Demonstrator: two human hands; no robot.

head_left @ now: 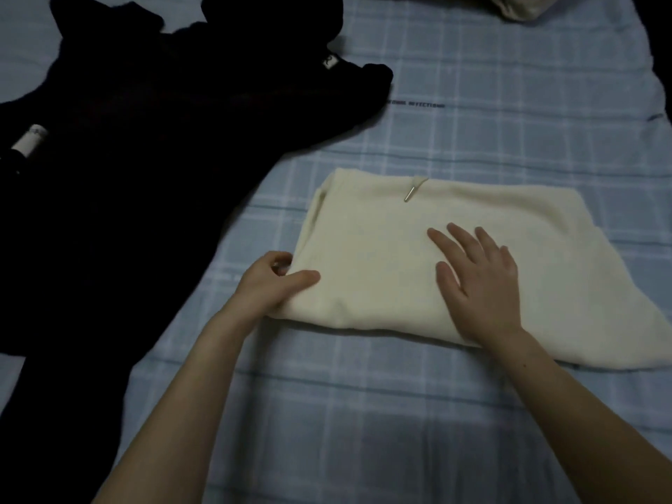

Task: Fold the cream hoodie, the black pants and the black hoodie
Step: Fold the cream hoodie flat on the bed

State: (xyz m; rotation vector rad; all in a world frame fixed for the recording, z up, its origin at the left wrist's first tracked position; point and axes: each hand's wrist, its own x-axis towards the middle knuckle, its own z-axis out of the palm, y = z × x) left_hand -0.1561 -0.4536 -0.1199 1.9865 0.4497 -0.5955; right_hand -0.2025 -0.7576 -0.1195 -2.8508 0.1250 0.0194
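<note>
Directly below the head camera, a cream hoodie [381,256] lies folded into a rough rectangle on a pale blue checked bedsheet [363,412], a little right of centre. Its far edge shows a drawstring with a metal tip [410,193] resting on the cloth.

The left hand [269,285] is at the hoodie's near left corner. Its thumb lies on top of the fabric, and its fingers curl round the folded edge, pinching it. The right hand [480,281] lies palm down on top of the hoodie, right of its middle, with fingers straight and spread, grasping nothing. Both forearms are bare and reach in from the bottom of the view.

A large spread of black clothing [145,158] covers the left side of the sheet, well apart from the cream hoodie. It is too dark to tell whether this is the pants, the black hoodie or both. A small white label [75,62] shows near its far edge, and a second white tag [31,140] sits at the far left.

A line of small dark print [416,104], unreadable, runs across the sheet beyond the hoodie. A bit of beige fabric [520,7] lies at the top edge.
</note>
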